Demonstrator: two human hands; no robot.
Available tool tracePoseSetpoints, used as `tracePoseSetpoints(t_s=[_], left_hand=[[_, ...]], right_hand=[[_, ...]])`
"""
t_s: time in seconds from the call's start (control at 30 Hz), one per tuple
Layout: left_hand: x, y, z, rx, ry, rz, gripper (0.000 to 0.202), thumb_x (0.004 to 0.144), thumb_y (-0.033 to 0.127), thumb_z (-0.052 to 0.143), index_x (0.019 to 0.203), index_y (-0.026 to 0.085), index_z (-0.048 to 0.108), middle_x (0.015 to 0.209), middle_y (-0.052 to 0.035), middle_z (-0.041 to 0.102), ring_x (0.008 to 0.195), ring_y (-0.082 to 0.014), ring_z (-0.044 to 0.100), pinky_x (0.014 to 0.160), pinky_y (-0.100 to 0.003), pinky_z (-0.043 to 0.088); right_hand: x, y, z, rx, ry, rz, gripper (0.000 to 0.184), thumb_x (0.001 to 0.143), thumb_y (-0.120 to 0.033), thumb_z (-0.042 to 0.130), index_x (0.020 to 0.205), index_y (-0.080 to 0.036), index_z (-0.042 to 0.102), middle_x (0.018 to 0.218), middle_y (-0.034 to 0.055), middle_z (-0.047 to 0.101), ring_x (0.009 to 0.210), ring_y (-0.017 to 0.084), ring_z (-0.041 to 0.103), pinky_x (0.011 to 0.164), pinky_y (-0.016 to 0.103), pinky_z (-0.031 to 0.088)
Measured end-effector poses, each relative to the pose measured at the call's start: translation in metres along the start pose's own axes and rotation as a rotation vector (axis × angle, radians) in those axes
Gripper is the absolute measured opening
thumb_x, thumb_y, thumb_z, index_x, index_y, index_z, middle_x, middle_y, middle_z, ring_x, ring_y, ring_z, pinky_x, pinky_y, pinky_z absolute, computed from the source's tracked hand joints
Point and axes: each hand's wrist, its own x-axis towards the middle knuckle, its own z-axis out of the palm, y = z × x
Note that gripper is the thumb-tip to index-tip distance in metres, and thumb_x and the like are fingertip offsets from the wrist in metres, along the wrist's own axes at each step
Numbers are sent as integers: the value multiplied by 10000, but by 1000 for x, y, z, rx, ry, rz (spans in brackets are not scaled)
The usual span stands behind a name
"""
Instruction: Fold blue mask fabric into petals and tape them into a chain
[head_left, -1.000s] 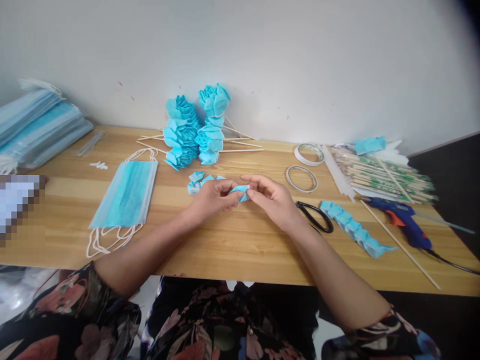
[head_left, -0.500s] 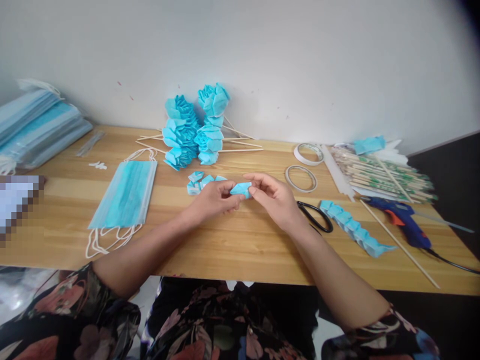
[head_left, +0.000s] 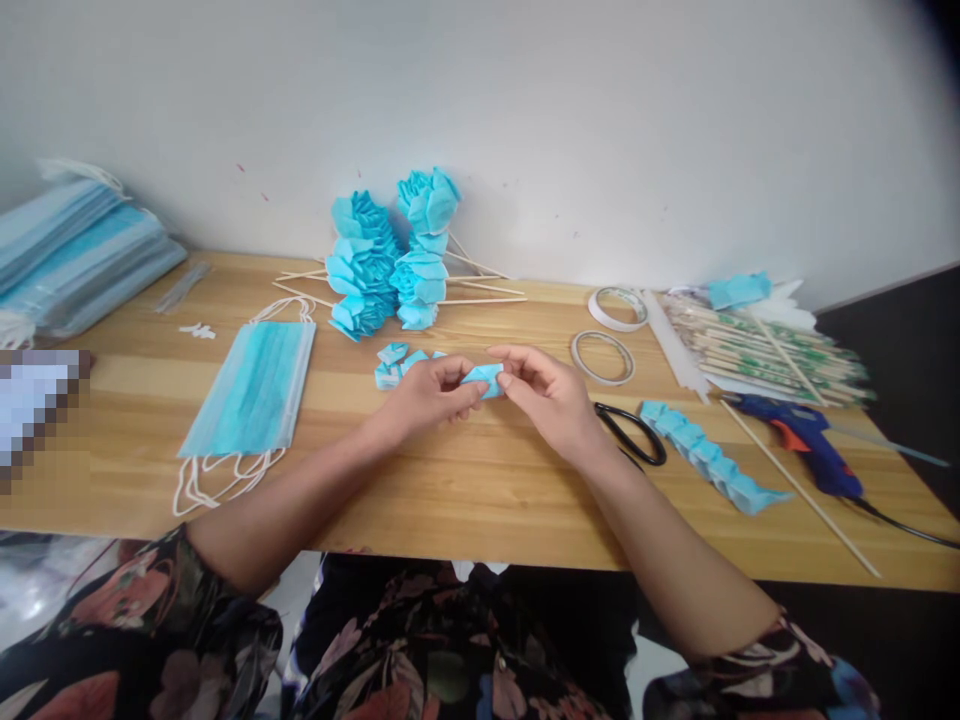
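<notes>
Between my two hands is a small folded piece of blue mask fabric (head_left: 486,377), held above the table. My left hand (head_left: 433,393) pinches its left end with thumb and fingers. My right hand (head_left: 546,398) grips the right end between thumb and fingertips. Just behind my left hand lie several folded blue pieces (head_left: 391,366), partly hidden by it. Near my right wrist are black scissors handles (head_left: 634,433); the blades are covered by my arm. A row of folded blue petals (head_left: 709,455) rests right of the handles.
Blue fabric flowers on sticks (head_left: 364,265) stand at the back. Face masks (head_left: 247,390) lie left, with a larger mask stack (head_left: 82,255) behind. Two tape rolls (head_left: 602,358), bundled sticks (head_left: 772,345), a loose stick (head_left: 802,487) and a blue glue gun (head_left: 810,440) are right.
My left thumb has shifted slightly on the folded blue piece, covering a little more of its left end. Both hands stay in nearly the same place.
</notes>
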Motion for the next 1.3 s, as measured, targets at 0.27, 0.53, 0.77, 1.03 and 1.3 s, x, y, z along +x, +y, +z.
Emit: tracePoseSetpoints(t_s=[0.27, 0.53, 0.77, 1.03, 1.3], left_hand=[[1, 1, -1, -23, 30, 34, 282, 828, 426, 634, 790, 149, 596, 617, 12, 602, 519, -78, 537, 483, -193, 418], [0, -4, 3, 24, 42, 38, 236, 812, 370, 667, 758, 152, 593, 565, 24, 592, 499, -75, 541, 476, -181, 419], [4, -3, -2, -133, 57, 63, 231, 795, 352, 677, 757, 145, 582, 630, 13, 628, 484, -67, 549, 467, -183, 443], [3, -3, -2, -133, 63, 78, 268, 800, 382, 689, 738, 144, 583, 604, 16, 612, 479, -65, 537, 473, -187, 446], [4, -4, -2, -142, 51, 64, 298, 776, 418, 710, 742, 147, 592, 616, 14, 617, 482, -69, 545, 470, -192, 445]], right_hand=[[1, 1, 1, 5, -17, -18, 247, 847, -250, 590, 1077, -210, 671, 784, -10, 574, 710, 126, 544, 689, 286, 470], [0, 5, 4, 3, -24, -13, 256, 842, -265, 609, 1088, -214, 661, 785, -11, 596, 715, 129, 562, 701, 292, 482], [0, 0, 0, 26, 34, -3, 204, 899, -355, 590, 1016, -208, 669, 854, 22, 679, 763, 151, 609, 736, 315, 500], [1, 1, 2, -42, -41, 33, 117, 844, -312, 647, 817, -206, 607, 756, -11, 627, 676, 125, 547, 639, 273, 431], [0, 6, 2, -80, -18, 19, 91, 841, -284, 641, 805, -206, 610, 722, -24, 606, 648, 115, 526, 617, 260, 418]])
